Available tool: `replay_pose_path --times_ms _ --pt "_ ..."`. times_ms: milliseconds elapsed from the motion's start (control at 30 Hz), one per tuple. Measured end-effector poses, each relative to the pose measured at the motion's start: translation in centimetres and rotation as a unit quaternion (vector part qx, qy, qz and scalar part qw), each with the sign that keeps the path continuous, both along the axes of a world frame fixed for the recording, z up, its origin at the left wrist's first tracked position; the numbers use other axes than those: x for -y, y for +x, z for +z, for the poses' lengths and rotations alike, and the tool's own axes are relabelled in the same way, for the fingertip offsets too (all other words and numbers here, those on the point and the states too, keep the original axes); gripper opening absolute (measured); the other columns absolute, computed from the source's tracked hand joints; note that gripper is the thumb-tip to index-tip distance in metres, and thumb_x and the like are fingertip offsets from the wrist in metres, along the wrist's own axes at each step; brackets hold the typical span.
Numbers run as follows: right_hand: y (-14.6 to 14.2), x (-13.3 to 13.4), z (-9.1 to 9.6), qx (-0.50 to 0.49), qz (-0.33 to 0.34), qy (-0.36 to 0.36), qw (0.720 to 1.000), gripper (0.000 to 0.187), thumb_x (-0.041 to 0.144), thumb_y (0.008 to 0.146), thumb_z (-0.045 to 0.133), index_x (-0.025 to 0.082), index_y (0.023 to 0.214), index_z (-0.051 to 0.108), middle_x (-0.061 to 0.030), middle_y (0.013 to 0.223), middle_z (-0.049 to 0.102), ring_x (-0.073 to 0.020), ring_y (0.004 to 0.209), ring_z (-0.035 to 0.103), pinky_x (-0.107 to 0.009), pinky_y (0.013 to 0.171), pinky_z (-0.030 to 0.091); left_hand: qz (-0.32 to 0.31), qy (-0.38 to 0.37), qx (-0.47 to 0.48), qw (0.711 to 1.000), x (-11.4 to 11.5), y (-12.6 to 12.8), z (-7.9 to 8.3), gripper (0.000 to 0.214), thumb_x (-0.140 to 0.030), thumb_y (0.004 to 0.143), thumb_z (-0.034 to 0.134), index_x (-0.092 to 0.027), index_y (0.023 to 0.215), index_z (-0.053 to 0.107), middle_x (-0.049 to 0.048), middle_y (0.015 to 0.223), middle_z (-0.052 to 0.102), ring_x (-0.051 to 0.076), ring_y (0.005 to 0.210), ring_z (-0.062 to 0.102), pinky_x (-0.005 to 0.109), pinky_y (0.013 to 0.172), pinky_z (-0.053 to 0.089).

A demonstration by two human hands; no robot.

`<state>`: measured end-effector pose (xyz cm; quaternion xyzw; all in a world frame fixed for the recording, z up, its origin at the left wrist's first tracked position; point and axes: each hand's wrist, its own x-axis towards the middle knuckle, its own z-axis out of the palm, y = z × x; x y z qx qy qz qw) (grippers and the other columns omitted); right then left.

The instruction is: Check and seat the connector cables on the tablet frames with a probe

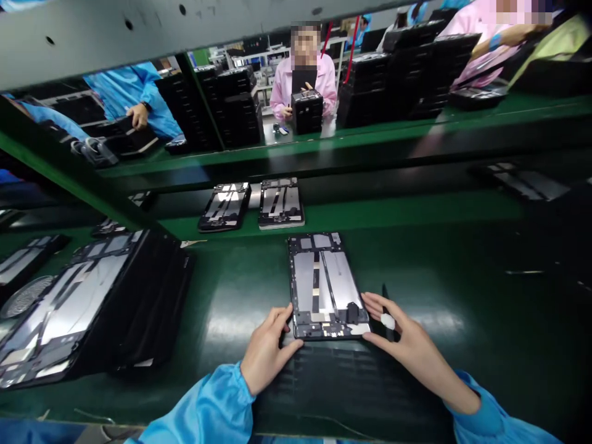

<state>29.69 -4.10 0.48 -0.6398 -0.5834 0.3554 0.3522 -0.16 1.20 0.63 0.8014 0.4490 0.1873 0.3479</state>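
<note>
An opened tablet (303,287) lies before me on the green bench, its inner side up, showing silvery plates, dark ribbon cables and a small board along the near edge. My left hand (268,345) grips its near left corner, thumb at the near edge and fingers along the left side. At the near right corner, my right hand (407,339) grips it between thumb and fingers. A thin dark tool with a white part (387,321) shows within my right hand; its kind is unclear and my fingers partly hide it.
A tall stack of opened tablets (87,290) stands at left. Two more tablets (225,206) (280,202) lie behind mine, below a raised green shelf (324,145). Black stacks (365,86) stand on it. A person in pink (277,86) sits opposite; others work nearby.
</note>
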Motion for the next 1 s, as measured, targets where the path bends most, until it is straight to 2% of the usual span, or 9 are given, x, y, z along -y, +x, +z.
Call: replay_pose_path --times_ms 133,233,333,433,567,667,767,867,1000 --pt "0.3 1.1 1.1 0.051 -0.027 0.051 0.997 0.05 0.036 0.085 0.066 0.023 0.131 0.053 -0.0086 0.129 0.066 -0.027 0.118 0.064 -0.036 0.095 0.058 -0.015 0.079 -0.02 0.997 1.0 0.1 0.9 0.062 -0.032 0.088 0.067 -0.027 0.143 0.04 0.0068 0.124 0.055 0.022 0.106 0.059 0.037 0.09 0.053" --pt "-1.6 1.5 2.1 0.101 -0.039 0.12 0.987 0.036 0.033 0.091 0.061 0.026 0.126 0.058 -0.0058 0.123 0.07 -0.0237 0.111 0.068 -0.033 0.091 0.059 -0.024 0.107 -0.003 0.994 1.1 0.5 1.8 0.037 -0.037 0.091 0.064 -0.024 0.125 0.056 0.0055 0.11 0.061 0.021 0.1 0.06 0.034 0.084 0.053" --pt "-4.8 1.1 2.7 0.095 0.054 0.162 0.981 0.028 0.022 0.094 0.056 0.027 0.122 0.061 -0.0045 0.115 0.072 -0.0207 0.103 0.07 -0.031 0.088 0.058 -0.039 0.103 0.036 0.993 0.9 1.2 2.0 0.014 -0.033 0.096 0.057 -0.021 0.1 0.064 0.0023 0.092 0.063 0.017 0.086 0.061 0.029 0.076 0.051" --pt "-7.5 -0.1 2.5 0.088 0.126 0.154 0.976 0.034 0.012 0.093 0.053 0.026 0.122 0.061 -0.0052 0.105 0.072 -0.0209 0.093 0.069 -0.034 0.079 0.058 -0.04 0.094 0.069 0.992 0.7 1.5 1.6 0.014 -0.029 0.097 0.056 -0.02 0.09 0.065 0.0011 0.086 0.064 0.015 0.082 0.061 0.026 0.074 0.048" --pt "-8.7 -1.2 2.0 0.051 0.14 0.144 0.978 0.032 0.006 0.09 0.053 0.024 0.116 0.062 -0.0033 0.088 0.071 -0.0199 0.082 0.066 -0.033 0.072 0.055 -0.036 0.089 0.079 0.992 0.7 1.6 1.2 0.013 -0.029 0.096 0.058 -0.02 0.09 0.066 0.0013 0.086 0.064 0.015 0.082 0.06 0.026 0.074 0.048" --pt "-8.5 -1.3 1.8 0.003 0.131 0.13 0.983 0.031 0.007 0.09 0.056 0.023 0.116 0.06 -0.0022 0.088 0.07 -0.0188 0.085 0.066 -0.031 0.077 0.054 -0.036 0.09 0.066 0.993 0.7 1.7 1.3 0.014 -0.029 0.097 0.056 -0.02 0.091 0.065 0.0014 0.086 0.062 0.015 0.082 0.06 0.026 0.072 0.047" --pt "-8.6 -1.1 1.6 0.001 0.124 0.127 0.984 0.035 0.005 0.089 0.056 0.025 0.118 0.059 -0.0016 0.089 0.069 -0.0189 0.087 0.065 -0.031 0.077 0.053 -0.036 0.102 0.045 0.993 0.8 1.8 1.3 0.017 -0.03 0.098 0.053 -0.02 0.089 0.064 0.0016 0.085 0.061 0.015 0.08 0.059 0.025 0.069 0.047" --pt "-8.8 -1.0 1.2 0.021 0.123 0.137 0.983 0.043 0.0 0.087 0.052 0.027 0.121 0.058 -0.0019 0.09 0.068 -0.0193 0.086 0.063 -0.032 0.076 0.052 -0.053 0.196 -0.009 0.979 1.0 1.4 1.4 0.016 -0.027 0.099 0.051 -0.02 0.095 0.065 0.0021 0.086 0.062 0.015 0.078 0.057 0.026 0.067 0.045" --pt "-9.0 -0.9 0.8 0.046 0.124 0.157 0.979 0.045 -0.003 0.086 0.05 0.026 0.12 0.058 -0.0027 0.087 0.066 -0.0201 0.083 0.061 -0.033 0.073 0.051 -0.098 0.319 -0.059 0.941 1.3 0.3 1.5 0.022 -0.019 0.099 0.05 -0.019 0.117 0.062 0.0045 0.1 0.066 0.017 0.083 0.056 0.029 0.069 0.044"
